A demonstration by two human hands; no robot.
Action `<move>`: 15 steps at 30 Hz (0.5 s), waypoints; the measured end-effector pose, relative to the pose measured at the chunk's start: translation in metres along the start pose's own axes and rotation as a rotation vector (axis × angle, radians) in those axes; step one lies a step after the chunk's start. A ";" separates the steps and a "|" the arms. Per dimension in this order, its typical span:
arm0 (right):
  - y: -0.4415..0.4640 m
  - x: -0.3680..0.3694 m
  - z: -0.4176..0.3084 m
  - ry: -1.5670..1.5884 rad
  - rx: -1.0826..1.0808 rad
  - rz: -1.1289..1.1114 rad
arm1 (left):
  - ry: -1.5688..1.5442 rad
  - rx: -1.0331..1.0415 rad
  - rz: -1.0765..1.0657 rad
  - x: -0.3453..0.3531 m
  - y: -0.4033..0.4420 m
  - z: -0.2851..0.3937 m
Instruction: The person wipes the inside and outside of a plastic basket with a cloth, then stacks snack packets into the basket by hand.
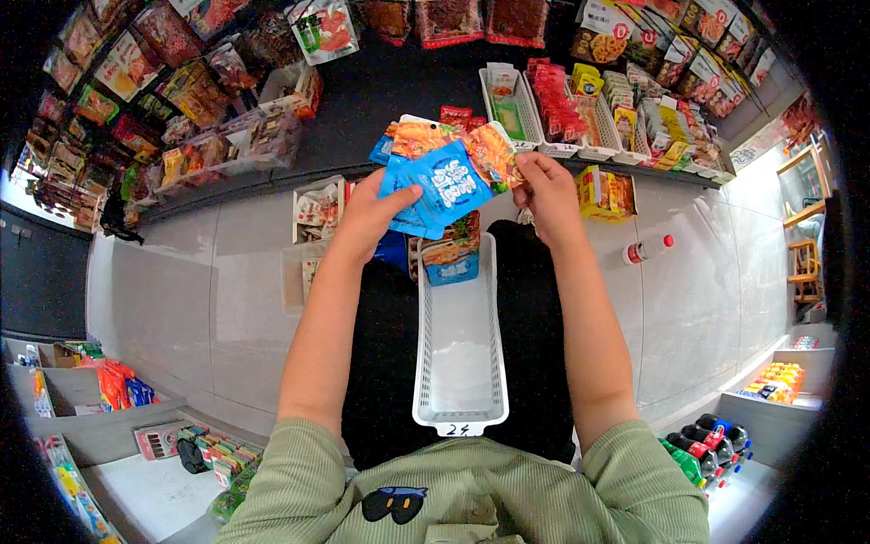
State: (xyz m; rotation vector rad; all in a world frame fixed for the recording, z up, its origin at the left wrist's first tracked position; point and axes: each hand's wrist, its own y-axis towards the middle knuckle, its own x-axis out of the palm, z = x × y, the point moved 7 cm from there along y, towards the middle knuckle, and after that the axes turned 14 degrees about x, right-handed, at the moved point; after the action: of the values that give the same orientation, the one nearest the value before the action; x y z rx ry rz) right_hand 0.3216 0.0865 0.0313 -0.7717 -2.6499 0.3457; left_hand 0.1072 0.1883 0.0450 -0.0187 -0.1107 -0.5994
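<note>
Several blue and orange snack packets (441, 189) are fanned out in front of me, above the far end of a basket. My left hand (379, 207) is closed on their left side, thumb across the front blue packet. On the right, my right hand (550, 195) pinches the corner of an orange-topped packet of the same bunch. A long white plastic basket (460, 399) rests between my legs, with a handwritten label on its near end. More of these snack packets (453, 263) stand at the basket's far end, partly hidden by the held ones.
Ahead, a dark shelf (399, 82) carries white baskets (507, 104) of packaged snacks. On the floor are a yellow box (605, 195), a bottle with a red cap (648, 249) and a container of packets (317, 210). Drink bottles (711, 444) stand at lower right.
</note>
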 end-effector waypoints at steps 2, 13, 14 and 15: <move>0.001 -0.001 0.000 0.002 0.002 -0.006 | -0.012 -0.003 -0.018 0.002 0.001 -0.002; -0.007 0.009 -0.004 -0.034 0.040 -0.031 | 0.059 -0.055 -0.211 0.016 -0.002 -0.008; -0.009 0.012 -0.004 -0.052 0.070 -0.021 | 0.103 -0.056 -0.240 0.018 -0.004 -0.008; -0.011 0.012 -0.003 -0.070 0.100 -0.010 | 0.148 -0.057 -0.268 0.021 -0.006 -0.008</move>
State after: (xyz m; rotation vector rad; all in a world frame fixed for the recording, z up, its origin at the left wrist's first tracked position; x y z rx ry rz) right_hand 0.3082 0.0848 0.0403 -0.7267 -2.6772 0.5066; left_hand 0.1221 0.1714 0.0389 -0.0151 0.0485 -0.8697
